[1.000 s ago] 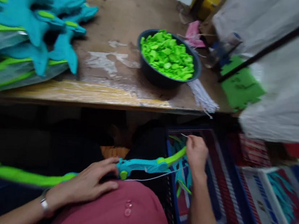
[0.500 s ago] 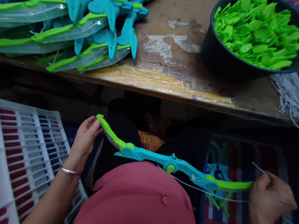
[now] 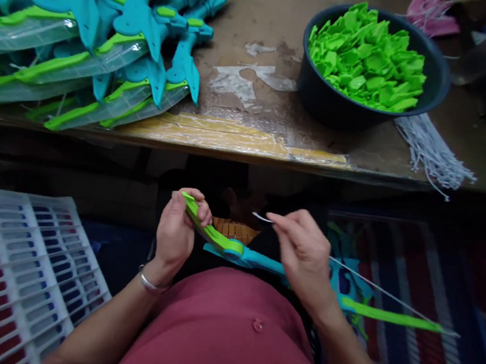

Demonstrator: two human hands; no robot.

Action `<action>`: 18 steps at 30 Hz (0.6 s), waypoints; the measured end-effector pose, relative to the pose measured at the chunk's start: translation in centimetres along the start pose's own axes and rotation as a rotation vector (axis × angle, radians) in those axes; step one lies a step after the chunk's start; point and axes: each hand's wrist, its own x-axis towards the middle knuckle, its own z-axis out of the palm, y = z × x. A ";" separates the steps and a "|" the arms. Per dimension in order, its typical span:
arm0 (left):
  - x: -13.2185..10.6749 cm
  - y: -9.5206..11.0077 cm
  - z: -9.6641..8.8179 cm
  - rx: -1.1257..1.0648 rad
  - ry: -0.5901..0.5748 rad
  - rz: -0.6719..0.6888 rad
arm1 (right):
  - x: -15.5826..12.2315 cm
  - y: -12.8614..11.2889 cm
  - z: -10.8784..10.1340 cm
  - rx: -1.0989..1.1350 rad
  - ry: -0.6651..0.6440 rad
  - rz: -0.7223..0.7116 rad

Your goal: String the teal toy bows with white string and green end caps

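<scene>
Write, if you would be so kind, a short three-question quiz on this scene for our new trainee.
1. Multiple choice: what does the right hand pinch?
a) a spoon
b) a white string
c) a pair of scissors
2. True or false: the dark bowl on the table is empty.
3. Open: what colour is the end of the bow that the left hand grips?

Key:
1. b
2. False; it is heaped with small pieces.
3. Green
</scene>
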 end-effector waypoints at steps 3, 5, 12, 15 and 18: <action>-0.8 0.9 1.5 -0.001 -0.087 0.058 | 2.0 -4.3 1.7 0.231 -0.050 -0.010; -1.3 1.6 1.8 -0.010 -0.139 0.090 | 2.5 -5.8 1.7 0.307 -0.061 -0.018; -3.1 3.0 1.9 -0.101 -0.421 0.048 | 2.6 -8.6 1.1 0.392 -0.162 -0.127; -3.4 3.3 1.9 -0.098 -0.496 0.033 | 2.4 -9.3 1.5 0.452 -0.229 -0.086; -3.4 3.5 2.0 -0.102 -0.540 0.052 | 2.3 -9.5 1.8 0.484 -0.248 -0.015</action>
